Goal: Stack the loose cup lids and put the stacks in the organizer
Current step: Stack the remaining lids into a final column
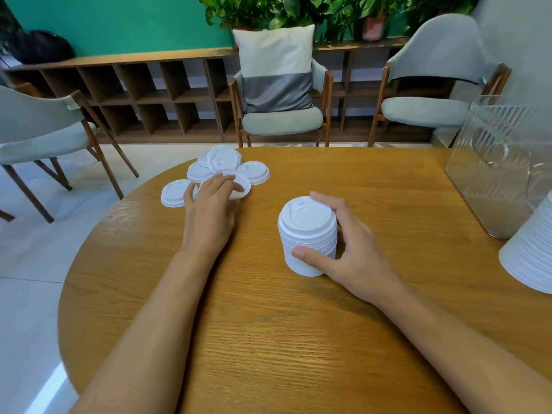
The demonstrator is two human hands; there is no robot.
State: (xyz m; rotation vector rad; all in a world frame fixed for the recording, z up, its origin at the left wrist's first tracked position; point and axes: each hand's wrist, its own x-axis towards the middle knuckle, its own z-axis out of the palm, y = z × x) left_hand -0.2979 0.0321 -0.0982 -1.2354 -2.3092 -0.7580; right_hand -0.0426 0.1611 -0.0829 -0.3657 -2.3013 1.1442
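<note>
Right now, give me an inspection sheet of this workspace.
Surface: round wooden table.
Job's things: loose lids piled far left; lid stack upright at centre; clear organizer far right.
Clutter: bigger white stack at the right edge.
Grips: left grip rests its fingers on a loose lid; right grip holds the lid stack.
Cables: nothing seen.
Surroundings: chairs, cushion, cubby shelf, plants, green wall.

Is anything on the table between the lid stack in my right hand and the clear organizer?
Nothing visible. Bare wooden tabletop lies between the white stack of cup lids in the right hand and the clear ribbed plastic organizer.
</note>
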